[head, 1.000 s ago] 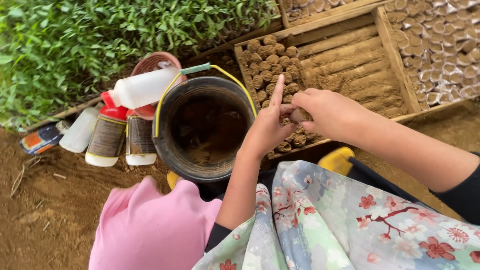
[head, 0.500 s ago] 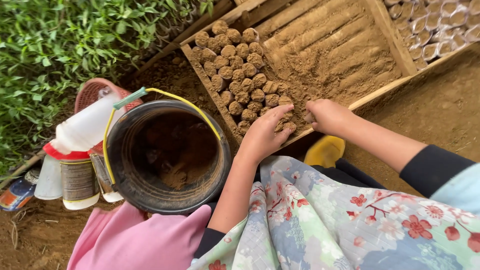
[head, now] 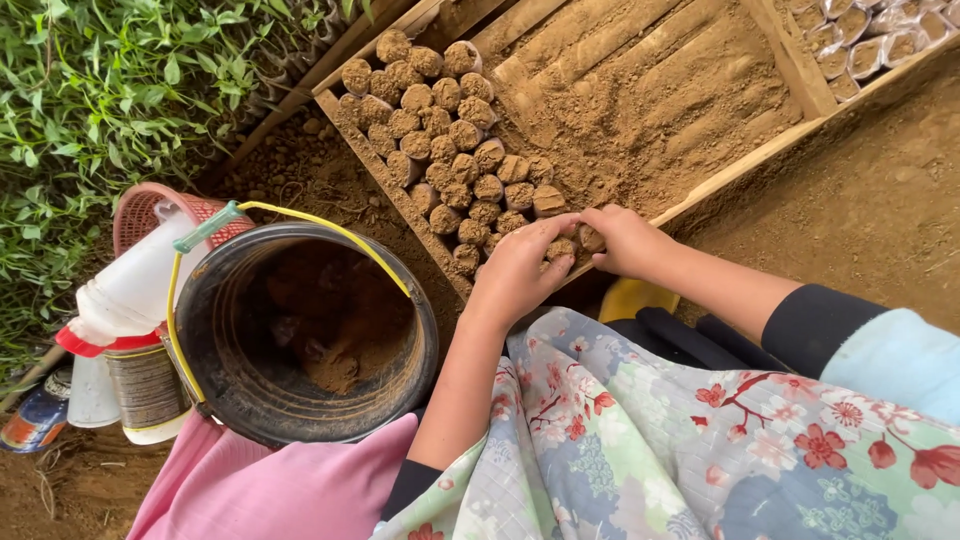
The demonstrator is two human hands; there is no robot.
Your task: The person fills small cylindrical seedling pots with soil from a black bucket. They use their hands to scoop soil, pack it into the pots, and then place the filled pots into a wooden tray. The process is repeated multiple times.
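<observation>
Pressing together at the near edge of the wooden tray, the left hand and right hand each pinch one soil-filled pot among roughly thirty. One black bucket and several bottles sit on bare earth outdoors.

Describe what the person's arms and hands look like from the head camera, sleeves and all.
Both hands are bare, with no gloves. The left hand leads to a bare forearm ending in a dark sleeve edge near the elbow. The right hand has a bare forearm, then a black sleeve under a pale blue one. A floral cloth covers the lap.
</observation>
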